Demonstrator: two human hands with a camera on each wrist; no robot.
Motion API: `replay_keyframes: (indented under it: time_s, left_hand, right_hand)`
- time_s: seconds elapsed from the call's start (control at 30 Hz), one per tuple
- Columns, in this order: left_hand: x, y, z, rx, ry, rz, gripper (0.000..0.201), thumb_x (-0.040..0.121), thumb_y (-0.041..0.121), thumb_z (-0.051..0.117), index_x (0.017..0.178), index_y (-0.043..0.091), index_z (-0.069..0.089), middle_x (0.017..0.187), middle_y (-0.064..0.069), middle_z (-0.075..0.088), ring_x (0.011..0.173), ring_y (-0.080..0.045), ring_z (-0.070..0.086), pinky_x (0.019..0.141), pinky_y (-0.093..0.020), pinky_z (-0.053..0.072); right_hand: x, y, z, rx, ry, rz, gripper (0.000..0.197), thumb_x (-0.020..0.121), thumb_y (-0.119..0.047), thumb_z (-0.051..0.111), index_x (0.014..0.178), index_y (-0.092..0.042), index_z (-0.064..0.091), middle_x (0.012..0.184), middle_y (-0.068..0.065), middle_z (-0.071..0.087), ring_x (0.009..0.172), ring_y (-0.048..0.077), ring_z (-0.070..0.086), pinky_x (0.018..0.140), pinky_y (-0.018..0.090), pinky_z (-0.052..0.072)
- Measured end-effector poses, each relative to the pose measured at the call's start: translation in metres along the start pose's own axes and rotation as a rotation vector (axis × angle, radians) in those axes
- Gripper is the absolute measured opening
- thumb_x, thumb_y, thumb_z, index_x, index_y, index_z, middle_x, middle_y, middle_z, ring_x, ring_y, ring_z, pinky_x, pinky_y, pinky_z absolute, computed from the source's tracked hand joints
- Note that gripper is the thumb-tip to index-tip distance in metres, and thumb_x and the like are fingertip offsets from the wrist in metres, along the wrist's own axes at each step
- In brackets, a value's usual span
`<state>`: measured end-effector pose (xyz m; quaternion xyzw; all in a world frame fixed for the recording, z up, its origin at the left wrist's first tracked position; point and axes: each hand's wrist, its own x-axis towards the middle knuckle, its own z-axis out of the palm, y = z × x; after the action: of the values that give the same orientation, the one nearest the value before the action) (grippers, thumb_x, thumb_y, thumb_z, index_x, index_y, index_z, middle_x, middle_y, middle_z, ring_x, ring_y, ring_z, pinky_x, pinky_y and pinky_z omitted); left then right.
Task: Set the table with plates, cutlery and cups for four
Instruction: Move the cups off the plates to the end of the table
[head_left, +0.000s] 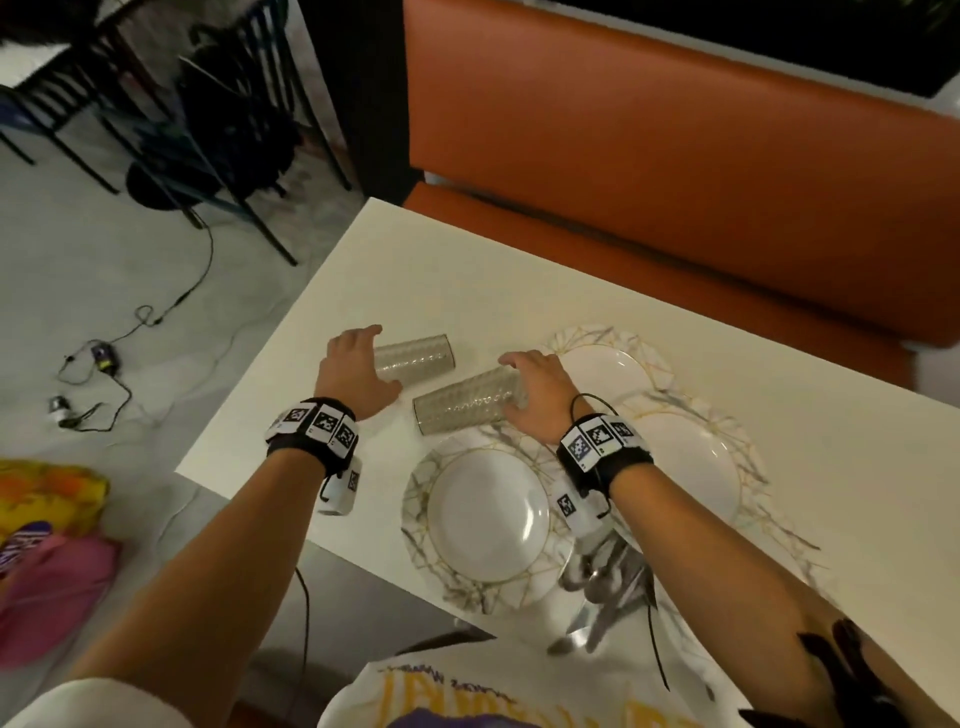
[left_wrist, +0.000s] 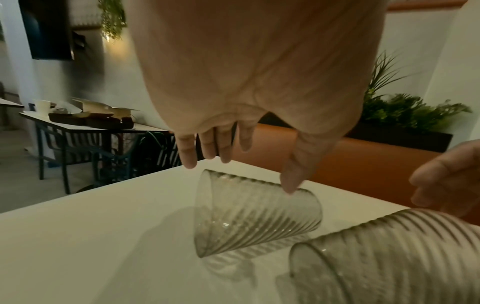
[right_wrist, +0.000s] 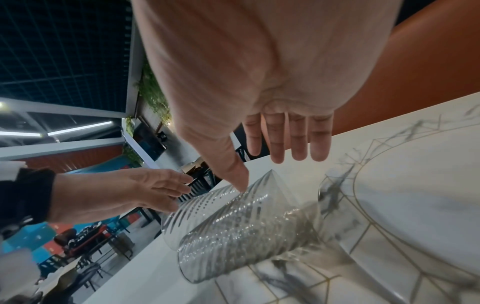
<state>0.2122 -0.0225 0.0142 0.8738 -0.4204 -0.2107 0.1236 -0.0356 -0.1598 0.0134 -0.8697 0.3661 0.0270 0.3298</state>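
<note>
At the far left of the head view a tangle of black cable (head_left: 111, 364) lies on the pale floor, with dark metal chairs (head_left: 197, 119) in the upper left. The white table (head_left: 415, 270) runs across the middle of the frame.

On it, left of centre, the left hand (head_left: 358, 371) hangs over a ribbed clear glass (head_left: 415, 354) lying on its side. In the left wrist view the fingers (left_wrist: 189, 152) are straight and spread and the thumb tip touches the glass's upper wall; nothing is gripped.

Just right of that, a second ribbed glass (head_left: 467, 402) also lies on its side, its mouth toward the lower left, its far end under the right hand (head_left: 540, 389). In the right wrist view those fingers (right_wrist: 298, 139) are straight and together, the thumb tip on the glass, not closed round it. This glass rests partly on the rim of a marbled, gold-lined plate (head_left: 488, 519) at lower centre.

Right of the hands, two more such plates (head_left: 605, 364) (head_left: 696, 462) overlap. A heap of metal cutlery (head_left: 602, 587) lies below the right wrist, blurred. An orange bench (head_left: 675, 156) fills the upper right.
</note>
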Motion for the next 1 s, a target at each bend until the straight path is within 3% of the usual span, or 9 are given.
replay_keyframes:
  time_s: [0.1, 0.2, 0.3, 0.47, 0.63, 0.87, 1.0]
  left_hand:
    - [0.007, -0.013, 0.007, 0.108, -0.111, -0.055, 0.1, 0.079, 0.033, 0.085, 0.159, 0.013, 0.028, 0.161, -0.014, 0.035, 0.148, -0.036, 0.03, 0.116, -0.053, 0.035]
    - [0.011, -0.021, 0.018, 0.032, -0.073, -0.042, 0.088, 0.079, 0.023, 0.085, 0.153, 0.013, 0.04, 0.154, -0.015, 0.042, 0.14, -0.037, 0.042, 0.113, -0.051, 0.04]
    - [0.009, -0.021, 0.02, -0.08, -0.034, -0.001, 0.079, 0.077, 0.023, 0.085, 0.146, 0.014, 0.048, 0.146, -0.011, 0.046, 0.13, -0.033, 0.053, 0.108, -0.046, 0.046]
    - [0.003, -0.008, 0.007, -0.3, 0.139, 0.083, 0.082, 0.075, 0.021, 0.087, 0.145, 0.011, 0.045, 0.138, -0.009, 0.047, 0.123, -0.021, 0.053, 0.101, -0.028, 0.041]
    - [0.006, 0.012, -0.018, -0.412, 0.274, 0.164, 0.085, 0.074, 0.027, 0.089, 0.145, 0.017, 0.042, 0.129, -0.003, 0.046, 0.113, -0.014, 0.053, 0.095, -0.032, 0.05]
    - [0.009, 0.068, -0.029, -0.484, 0.306, 0.249, 0.087, 0.076, 0.035, 0.089, 0.147, 0.018, 0.041, 0.134, 0.001, 0.05, 0.115, -0.011, 0.055, 0.092, -0.027, 0.051]
    - [0.006, 0.12, -0.019, -0.486, 0.263, 0.328, 0.086, 0.077, 0.035, 0.088, 0.147, 0.019, 0.041, 0.135, 0.001, 0.05, 0.116, -0.012, 0.053, 0.094, -0.029, 0.049]
  right_hand:
    - [0.011, 0.001, 0.01, -0.077, -0.018, 0.004, 0.077, 0.079, -0.024, 0.074, 0.147, -0.028, 0.039, 0.149, -0.002, 0.041, 0.131, 0.026, 0.036, 0.104, 0.035, 0.035]
    - [0.017, 0.003, 0.017, -0.154, -0.049, 0.001, 0.088, 0.075, -0.023, 0.075, 0.152, -0.029, 0.031, 0.157, -0.004, 0.032, 0.139, 0.026, 0.029, 0.111, 0.042, 0.034]
    - [0.02, 0.006, 0.022, -0.211, -0.091, -0.003, 0.097, 0.073, -0.016, 0.076, 0.155, -0.025, 0.025, 0.163, 0.0, 0.023, 0.147, 0.026, 0.019, 0.116, 0.049, 0.024]
    - [0.025, 0.013, 0.025, -0.263, -0.082, 0.003, 0.094, 0.075, -0.018, 0.078, 0.154, -0.024, 0.027, 0.157, -0.001, 0.035, 0.144, 0.023, 0.027, 0.113, 0.045, 0.026]
    - [0.025, 0.013, 0.019, -0.219, -0.086, 0.008, 0.086, 0.071, -0.033, 0.08, 0.146, -0.027, 0.037, 0.144, -0.002, 0.048, 0.129, 0.024, 0.039, 0.105, 0.042, 0.033]
    - [-0.012, 0.018, -0.018, 0.068, 0.104, 0.03, 0.084, 0.065, -0.051, 0.078, 0.139, -0.034, 0.041, 0.128, 0.0, 0.043, 0.119, 0.023, 0.043, 0.101, 0.041, 0.043]
    - [-0.05, 0.039, -0.051, 0.254, 0.294, 0.108, 0.083, 0.068, -0.048, 0.081, 0.139, -0.031, 0.042, 0.122, 0.0, 0.037, 0.109, 0.018, 0.052, 0.089, 0.026, 0.048]
